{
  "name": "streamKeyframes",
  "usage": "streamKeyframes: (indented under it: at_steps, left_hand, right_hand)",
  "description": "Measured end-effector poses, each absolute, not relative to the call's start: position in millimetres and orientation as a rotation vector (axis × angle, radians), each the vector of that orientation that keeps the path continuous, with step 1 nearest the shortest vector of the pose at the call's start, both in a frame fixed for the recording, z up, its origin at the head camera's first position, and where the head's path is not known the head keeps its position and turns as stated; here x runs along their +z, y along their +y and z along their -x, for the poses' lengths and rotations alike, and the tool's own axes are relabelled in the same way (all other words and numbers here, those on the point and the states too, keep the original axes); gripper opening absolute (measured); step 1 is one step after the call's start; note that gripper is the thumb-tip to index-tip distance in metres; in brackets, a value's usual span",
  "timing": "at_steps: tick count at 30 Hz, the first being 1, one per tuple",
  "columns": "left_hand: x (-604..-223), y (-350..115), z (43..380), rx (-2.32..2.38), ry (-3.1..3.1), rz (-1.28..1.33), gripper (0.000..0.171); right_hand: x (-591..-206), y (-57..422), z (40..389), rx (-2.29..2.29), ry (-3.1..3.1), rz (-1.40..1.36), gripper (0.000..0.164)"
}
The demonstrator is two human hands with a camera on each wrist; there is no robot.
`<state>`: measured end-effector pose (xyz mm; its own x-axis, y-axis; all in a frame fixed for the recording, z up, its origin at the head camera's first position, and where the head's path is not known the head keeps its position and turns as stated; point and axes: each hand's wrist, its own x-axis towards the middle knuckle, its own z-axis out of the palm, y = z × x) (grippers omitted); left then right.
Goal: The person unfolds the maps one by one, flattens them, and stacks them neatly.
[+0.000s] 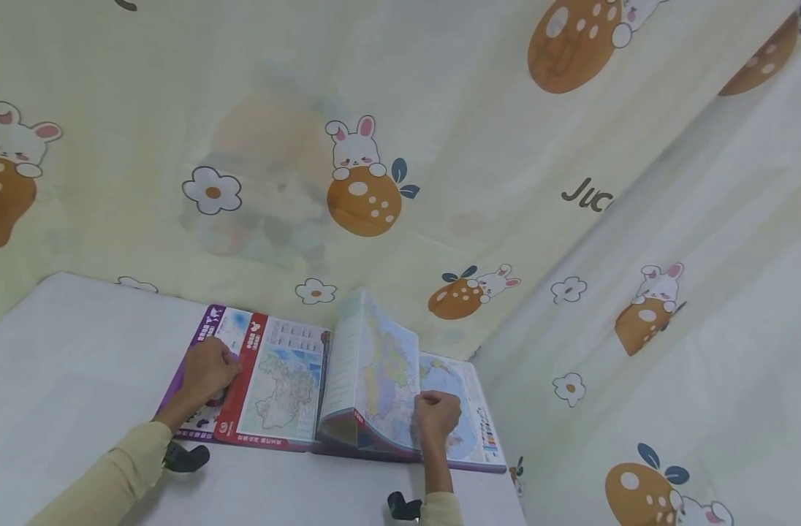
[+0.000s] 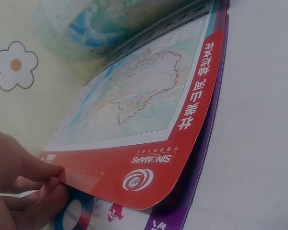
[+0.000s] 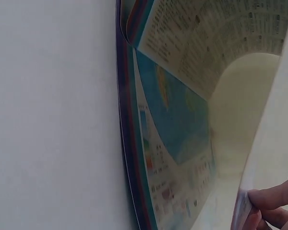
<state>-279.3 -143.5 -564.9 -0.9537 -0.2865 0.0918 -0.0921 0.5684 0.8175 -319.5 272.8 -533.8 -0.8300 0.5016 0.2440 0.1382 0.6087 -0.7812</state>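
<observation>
An atlas-like map book lies spread on the white table. My left hand (image 1: 210,369) pinches the edge of its red-bordered map sheet (image 1: 232,409), and thumb and fingertips meet at that edge in the left wrist view. Beneath it shows a purple-bordered sheet (image 1: 188,436). On the right, my right hand (image 1: 438,414) pinches the edge of a raised, curved map page (image 1: 390,358), which stands up from the middle of the book. In the right wrist view the fingers (image 3: 273,196) hold this page's edge. Under it lies another page with a blue map (image 3: 175,112).
The white table (image 1: 78,351) stretches to the left and in front of the book. A curtain printed with rabbits and flowers (image 1: 275,270) hangs right behind the table and along its right side. Dark devices (image 1: 186,456) are at both wrists.
</observation>
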Motion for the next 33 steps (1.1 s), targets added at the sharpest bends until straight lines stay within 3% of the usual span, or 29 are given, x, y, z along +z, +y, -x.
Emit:
streamKeyframes:
  at_steps: [18, 33]
  left_hand:
    - [-557, -146, 275, -1.352, -2.550, -0.308, 0.022]
    - [-566, -183, 266, -1.246, -2.514, -0.359, 0.022]
  right_hand:
    - [-539, 315, 317, 1.162, -2.258, 0.542, 0.009]
    - [-539, 333, 317, 1.085, -2.285, 0.697, 0.016]
